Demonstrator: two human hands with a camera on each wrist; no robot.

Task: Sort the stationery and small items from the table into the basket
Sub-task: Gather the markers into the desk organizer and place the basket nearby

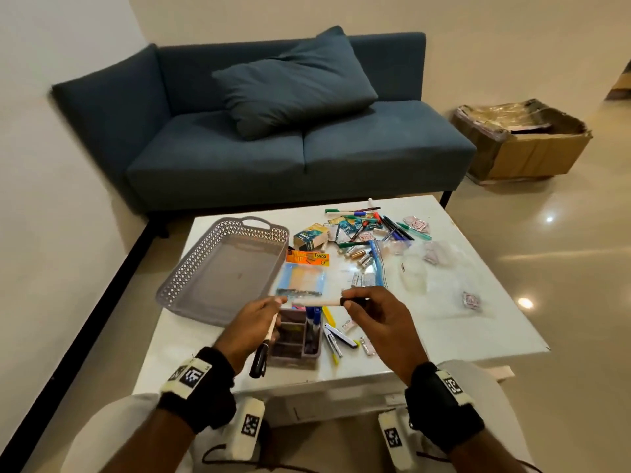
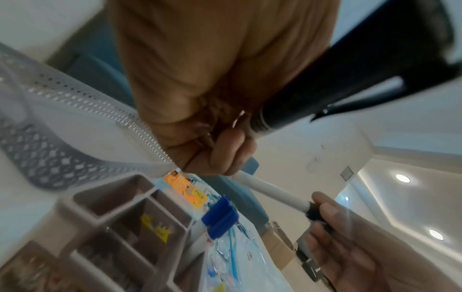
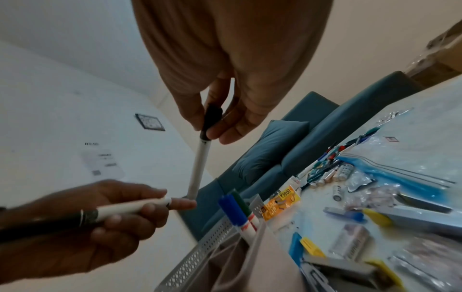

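My left hand [image 1: 269, 307] grips a white marker with a black cap [image 1: 264, 349]; that cap [image 2: 350, 89] points back toward my wrist. My right hand [image 1: 348, 298] pinches the black cap [image 3: 212, 118] of a second white marker [image 1: 317, 302], held level above the table between both hands. The left fingertips [image 3: 186, 203] touch its far end. The grey perforated basket [image 1: 191, 268] sits to the left with nothing in it. Right under my hands stands a grey compartment organizer [image 1: 316, 348] holding blue-capped markers [image 2: 220, 217].
Pens, batteries, small card packs and zip bags [image 1: 362, 233] lie piled on the white table's far side. An orange-labelled packet [image 1: 305, 268] lies beside the basket. A stapler and yellow clips [image 1: 336, 332] sit right of the organizer. A blue sofa [image 1: 273, 131] stands beyond, and a cardboard box [image 1: 522, 145] sits on the floor.
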